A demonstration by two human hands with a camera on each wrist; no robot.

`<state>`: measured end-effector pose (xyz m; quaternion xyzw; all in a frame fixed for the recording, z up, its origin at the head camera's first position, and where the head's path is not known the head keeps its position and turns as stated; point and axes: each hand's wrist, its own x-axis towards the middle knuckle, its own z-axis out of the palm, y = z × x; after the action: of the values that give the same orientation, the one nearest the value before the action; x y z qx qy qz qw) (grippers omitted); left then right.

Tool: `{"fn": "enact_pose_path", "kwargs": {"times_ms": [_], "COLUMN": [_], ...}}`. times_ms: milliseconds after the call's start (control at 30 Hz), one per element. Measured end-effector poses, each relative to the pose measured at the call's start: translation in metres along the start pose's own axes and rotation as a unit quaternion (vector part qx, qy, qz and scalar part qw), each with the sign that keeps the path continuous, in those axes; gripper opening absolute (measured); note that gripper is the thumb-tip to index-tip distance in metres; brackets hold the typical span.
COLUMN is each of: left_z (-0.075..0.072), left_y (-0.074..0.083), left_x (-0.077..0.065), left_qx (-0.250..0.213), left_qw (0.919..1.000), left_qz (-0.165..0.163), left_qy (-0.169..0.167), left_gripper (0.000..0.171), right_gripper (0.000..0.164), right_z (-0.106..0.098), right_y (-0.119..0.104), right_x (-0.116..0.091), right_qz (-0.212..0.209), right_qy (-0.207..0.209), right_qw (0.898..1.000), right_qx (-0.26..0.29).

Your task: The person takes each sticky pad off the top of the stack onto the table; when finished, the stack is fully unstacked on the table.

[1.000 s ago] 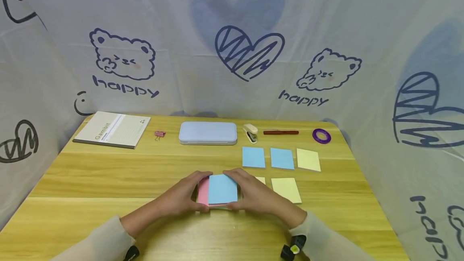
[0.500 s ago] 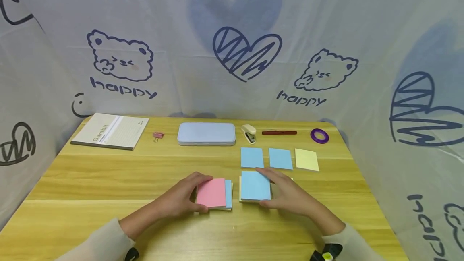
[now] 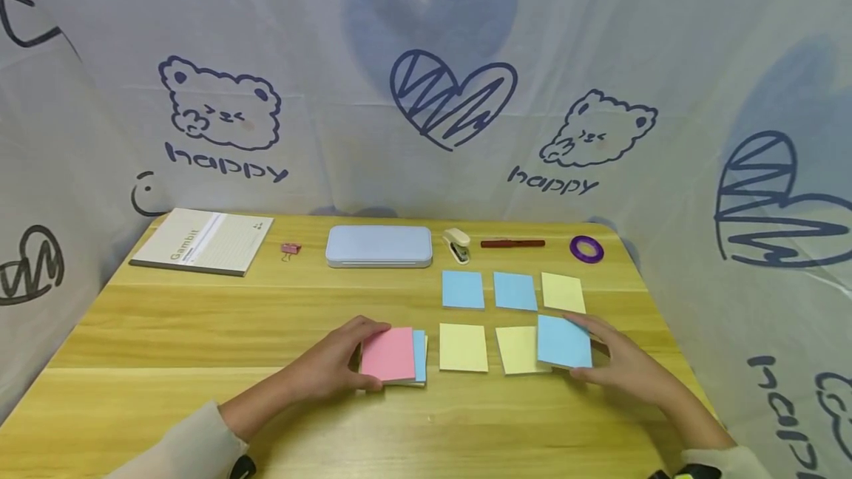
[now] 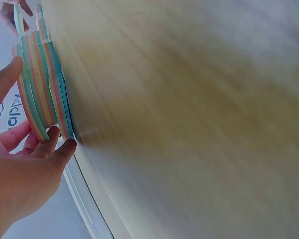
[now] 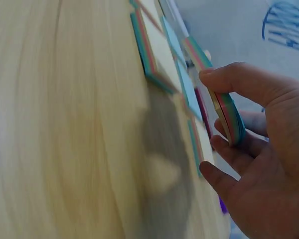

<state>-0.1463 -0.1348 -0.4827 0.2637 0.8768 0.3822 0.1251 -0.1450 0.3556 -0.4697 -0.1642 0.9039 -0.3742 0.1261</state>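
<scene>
My left hand (image 3: 341, 357) grips the left side of a stack of sticky note pads (image 3: 388, 353), pink on top with a blue edge showing at the right. Striped coloured layers of that stack (image 4: 42, 89) appear in the left wrist view. Held above the table between thumb and fingers of my right hand (image 3: 622, 357) is a sticky note pad with a blue top (image 3: 563, 341). It overlaps the right side of a yellow pad (image 3: 519, 351) in the head view. Another yellow pad (image 3: 463, 347) lies between the stack and that one.
Behind lie two blue pads (image 3: 462, 289) and a yellow pad (image 3: 562, 292). Along the back are a notebook (image 3: 203, 241), a binder clip (image 3: 290, 248), a pale blue case (image 3: 379, 246), a stapler (image 3: 458, 245), a dark red pen (image 3: 512, 243) and a purple ring (image 3: 587, 249).
My right hand has drawn apart from the stack and moved rightward, carrying the blue-topped pad past the two yellow pads. My left hand stays at the stack, whose pink top is uncovered.
</scene>
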Motion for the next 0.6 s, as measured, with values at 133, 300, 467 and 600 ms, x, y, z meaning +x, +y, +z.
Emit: {"fn": "enact_pose_path", "kwargs": {"times_ms": [133, 300, 467, 600], "left_z": [0.0, -0.001, 0.0, 0.0], "left_y": [0.001, 0.001, 0.001, 0.001], "left_x": [0.0, 0.0, 0.0, -0.001], "left_qx": [0.0, -0.002, -0.004, -0.005], "left_qw": [1.0, 1.0, 1.0, 1.0], "left_qz": [-0.003, -0.005, -0.006, -0.006], "left_qy": [0.0, 0.0, -0.001, -0.002], "left_gripper": [0.083, 0.083, 0.083, 0.083], "right_gripper": [0.088, 0.087, 0.086, 0.084], "right_z": [-0.011, -0.015, -0.014, -0.011], "right_y": [0.016, 0.03, 0.04, 0.043], "right_x": [-0.011, -0.014, -0.012, -0.009], "right_qz": [0.006, 0.011, 0.015, -0.004], "right_qy": [0.005, 0.008, 0.004, 0.008], "right_qw": [1.0, 0.998, 0.997, 0.994], "right_qx": [-0.022, -0.055, -0.08, -0.107]}}
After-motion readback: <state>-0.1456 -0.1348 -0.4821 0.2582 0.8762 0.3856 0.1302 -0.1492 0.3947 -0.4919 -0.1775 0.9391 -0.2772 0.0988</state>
